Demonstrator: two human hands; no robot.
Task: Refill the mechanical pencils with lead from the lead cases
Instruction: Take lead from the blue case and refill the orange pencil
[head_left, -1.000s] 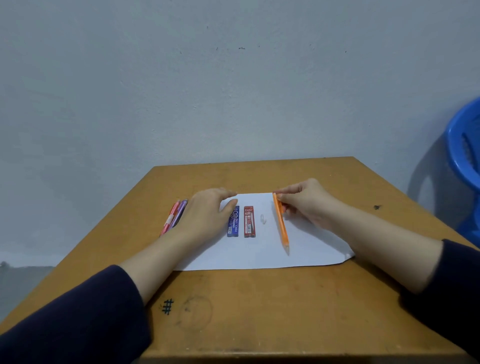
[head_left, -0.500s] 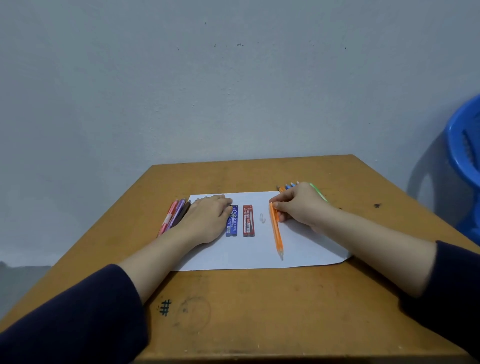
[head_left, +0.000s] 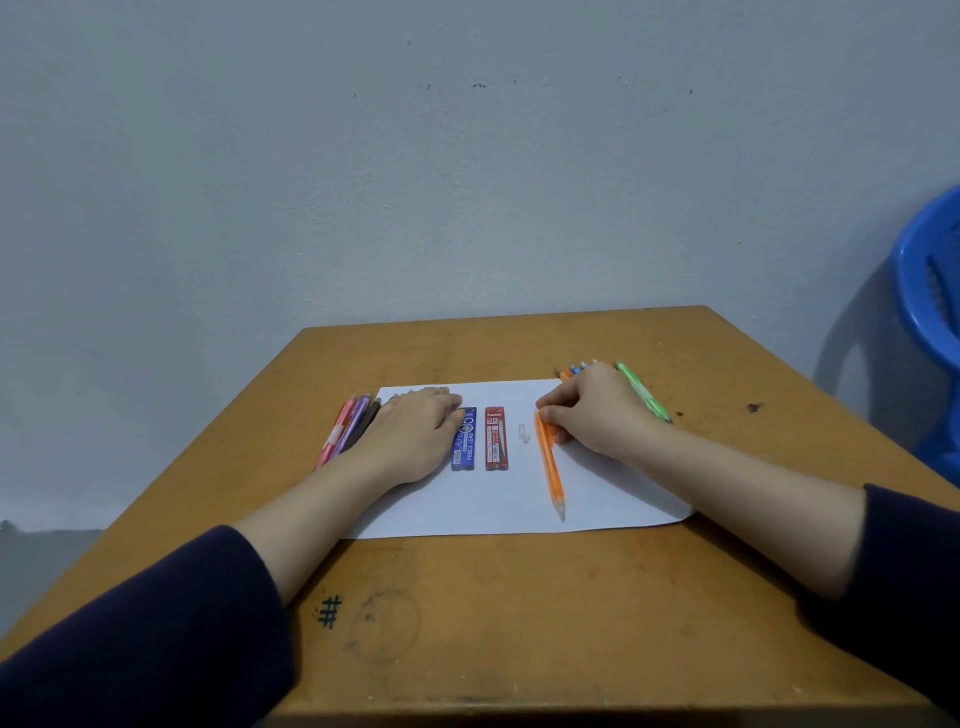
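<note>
Right hand (head_left: 597, 415) grip pinches orange pencil (head_left: 550, 467) top; left hand (head_left: 410, 441) flat on paper (head_left: 467, 509), grip apart, beside blue lead case (head_left: 464, 447). Refill seemingly barely begun; other pencils (head_left: 349, 431) waiting.

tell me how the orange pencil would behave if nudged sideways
The orange pencil is slim and looks round, lying flat on smooth paper, so it would probably roll. It looks like light, stiff plastic, likely easy to lift. The right hand pinches its far end, which should steady it.

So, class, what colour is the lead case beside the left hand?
The lead case is blue; head view.
</note>
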